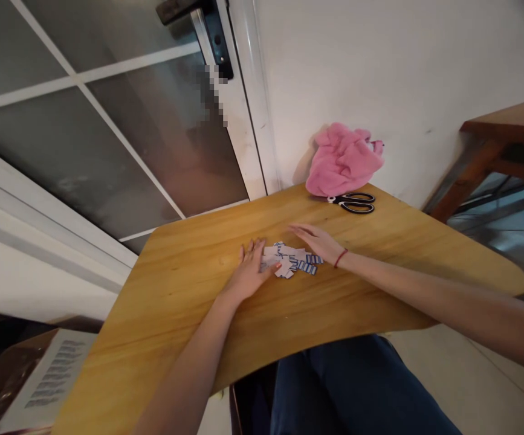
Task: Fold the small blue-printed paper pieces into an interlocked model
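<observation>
A loose pile of small white paper pieces [284, 261] with blue markings lies on the wooden table [189, 290]. Some pieces at the pile's right show blue stripes. My left hand [253, 269] rests at the pile's left side, fingers spread, with the thumb over the papers. Just beyond the pile's upper right is my right hand [316, 240], its fingers stretched out toward the left and nothing visible in it. A red cord circles the right wrist. Part of the pile is hidden under my left hand.
Black-handled scissors [356, 203] lie at the table's back edge, their blades hidden by a bunched pink cloth [346, 160]. A glazed door [153, 121] and white wall stand behind. Printed cardboard [55, 377] is at lower left; a wooden piece of furniture [506, 130] stands right.
</observation>
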### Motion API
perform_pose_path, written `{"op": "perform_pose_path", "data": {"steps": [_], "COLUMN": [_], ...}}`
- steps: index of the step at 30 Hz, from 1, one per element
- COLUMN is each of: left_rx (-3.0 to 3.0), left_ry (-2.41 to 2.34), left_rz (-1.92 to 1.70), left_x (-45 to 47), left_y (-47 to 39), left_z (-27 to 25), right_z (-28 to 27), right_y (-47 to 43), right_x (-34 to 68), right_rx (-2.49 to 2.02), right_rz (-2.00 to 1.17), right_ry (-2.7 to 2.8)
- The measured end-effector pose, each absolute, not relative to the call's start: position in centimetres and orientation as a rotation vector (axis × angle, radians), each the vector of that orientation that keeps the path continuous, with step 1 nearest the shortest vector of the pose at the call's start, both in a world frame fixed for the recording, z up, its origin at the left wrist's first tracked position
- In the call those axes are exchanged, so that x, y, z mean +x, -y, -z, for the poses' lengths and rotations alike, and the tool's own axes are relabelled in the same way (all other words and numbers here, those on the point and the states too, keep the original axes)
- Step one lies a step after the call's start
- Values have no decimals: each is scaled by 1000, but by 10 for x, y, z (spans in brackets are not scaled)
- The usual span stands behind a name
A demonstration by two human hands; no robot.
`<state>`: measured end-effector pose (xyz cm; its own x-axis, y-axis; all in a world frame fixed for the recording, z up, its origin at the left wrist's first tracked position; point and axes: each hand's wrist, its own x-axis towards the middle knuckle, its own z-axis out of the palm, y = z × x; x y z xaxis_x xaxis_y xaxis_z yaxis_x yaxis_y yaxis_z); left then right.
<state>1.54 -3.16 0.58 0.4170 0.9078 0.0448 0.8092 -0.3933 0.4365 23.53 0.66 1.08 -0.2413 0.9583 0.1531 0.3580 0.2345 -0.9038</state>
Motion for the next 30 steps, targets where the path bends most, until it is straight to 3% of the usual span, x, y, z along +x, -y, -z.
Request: {"op": "perform_pose_path", "data": {"steps": [8, 13, 30], "left_rx": [2353, 2350, 2311], "left_ry": [-1566, -1556, -1565], "left_rz": [-312, -415, -519], "left_x": [50, 49, 50], "left_y": [51, 48, 49], "left_z": [-4, 3, 6], "right_z": [5, 4, 10], "right_y": [20, 15, 12], "right_x": [227, 191, 161], "right_rx": [-1282, -1247, -764], "right_rz": [-793, -840, -1667], "right_ry": [1851, 1812, 946]}}
